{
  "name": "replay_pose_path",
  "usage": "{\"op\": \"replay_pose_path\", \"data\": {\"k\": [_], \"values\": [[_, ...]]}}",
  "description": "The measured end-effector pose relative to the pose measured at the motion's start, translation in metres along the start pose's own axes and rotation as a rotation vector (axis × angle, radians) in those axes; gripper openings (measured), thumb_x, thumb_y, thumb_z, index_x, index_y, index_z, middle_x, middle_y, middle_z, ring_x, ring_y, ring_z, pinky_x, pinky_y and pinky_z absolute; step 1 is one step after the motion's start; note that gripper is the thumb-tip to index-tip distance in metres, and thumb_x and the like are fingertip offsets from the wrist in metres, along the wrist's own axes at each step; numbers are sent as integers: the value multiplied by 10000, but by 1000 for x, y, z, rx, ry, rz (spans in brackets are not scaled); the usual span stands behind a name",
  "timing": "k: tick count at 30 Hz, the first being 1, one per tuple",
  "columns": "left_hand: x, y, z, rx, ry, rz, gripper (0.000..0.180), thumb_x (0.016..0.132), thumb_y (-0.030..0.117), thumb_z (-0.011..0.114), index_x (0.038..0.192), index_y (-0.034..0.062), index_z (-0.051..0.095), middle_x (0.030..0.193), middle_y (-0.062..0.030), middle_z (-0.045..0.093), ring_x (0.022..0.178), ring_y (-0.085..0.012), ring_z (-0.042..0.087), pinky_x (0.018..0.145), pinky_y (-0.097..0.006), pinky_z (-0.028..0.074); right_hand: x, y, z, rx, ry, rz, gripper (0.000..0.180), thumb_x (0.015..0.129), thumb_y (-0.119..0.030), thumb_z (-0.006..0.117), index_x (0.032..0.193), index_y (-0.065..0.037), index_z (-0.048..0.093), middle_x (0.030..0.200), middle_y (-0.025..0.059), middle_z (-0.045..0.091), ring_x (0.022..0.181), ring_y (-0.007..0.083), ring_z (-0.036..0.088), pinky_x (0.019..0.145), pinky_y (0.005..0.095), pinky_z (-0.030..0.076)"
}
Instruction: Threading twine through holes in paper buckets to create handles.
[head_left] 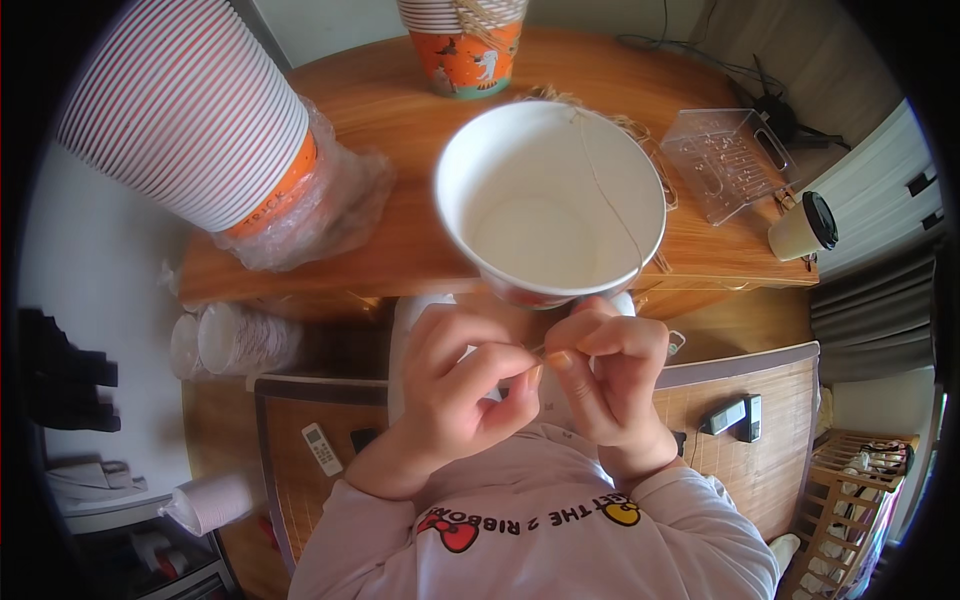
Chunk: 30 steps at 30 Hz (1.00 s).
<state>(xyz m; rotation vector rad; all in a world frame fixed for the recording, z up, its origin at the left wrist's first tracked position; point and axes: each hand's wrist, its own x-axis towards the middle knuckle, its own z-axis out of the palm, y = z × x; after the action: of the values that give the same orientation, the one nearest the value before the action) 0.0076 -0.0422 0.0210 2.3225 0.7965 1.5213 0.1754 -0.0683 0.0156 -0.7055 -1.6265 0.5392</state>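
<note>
left hand [462, 385] and right hand [608, 368] close together, fingertips pinched, forearms up from below

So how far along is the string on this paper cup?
Done: the string already crosses the white cup. In hand: left hand and right hand pinch its end below the rim. Left: the wrapped cup stack looks untouched.

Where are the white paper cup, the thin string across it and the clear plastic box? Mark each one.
white paper cup [520, 230], head view, on its inner bottom.
thin string [607, 195], head view, on the strand crossing the cup's mouth.
clear plastic box [722, 160], head view, on its see-through top face.
</note>
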Motion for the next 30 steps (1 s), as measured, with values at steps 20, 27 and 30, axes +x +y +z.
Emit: {"op": "replay_pose_path", "data": {"k": [20,27,30], "values": [[5,-6,4,-51,-4,-12,161,667,40,729,776,112,635,826,-15,578,729,-225,531,612,-341,418,-1,7,4,79,44,43,302,877,67,667,1015,-44,423,740,90,598,662,178,599,604,293,470],[4,-11,3,-51,8,-19,180,622,34,721,759,109,631,835,-23,582,726,-229,529,620,-343,423,0,10,4,47,33,-2,244,866,-20,709,976,-8,492,750,80,593,680,205,564,626,321,455],[6,-12,4,-19,40,-60,199,608,5,710,765,96,629,856,-38,601,739,-234,544,636,-345,430,-4,12,-6,-42,-3,0,403,857,-235,750,1057,17,507,776,91,574,672,213,503,625,325,424]]}}
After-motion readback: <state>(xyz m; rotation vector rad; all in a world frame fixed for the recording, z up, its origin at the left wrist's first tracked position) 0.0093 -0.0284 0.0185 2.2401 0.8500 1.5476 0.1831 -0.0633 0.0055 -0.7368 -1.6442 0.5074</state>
